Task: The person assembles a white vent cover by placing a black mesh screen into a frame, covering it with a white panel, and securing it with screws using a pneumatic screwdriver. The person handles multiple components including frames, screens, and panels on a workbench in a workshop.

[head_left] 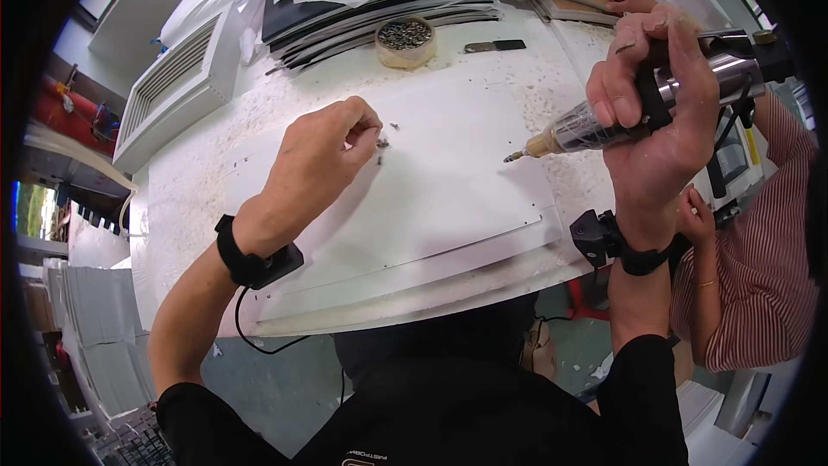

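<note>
My right hand (660, 99) is wrapped round a power screwdriver (595, 127) with a clear front sleeve and a metal body. Its bit (515, 156) points left, just over the right part of a white panel (448, 181). Over the middle of that panel, the thumb and forefinger of my left hand (319, 155) are pinched together. Small dark screws (382, 143) show right at those fingertips, and one loose screw (394, 126) lies a little beyond them. Small holes or marks dot the panel near its edges.
A round tub of screws (405, 39) stands behind the panel, beside a flat dark-handled tool (495, 46). Stacked dark sheets (388, 9) lie at the back. A white louvred frame (177, 91) is at left. Close on the right sits another person in a striped top (768, 250).
</note>
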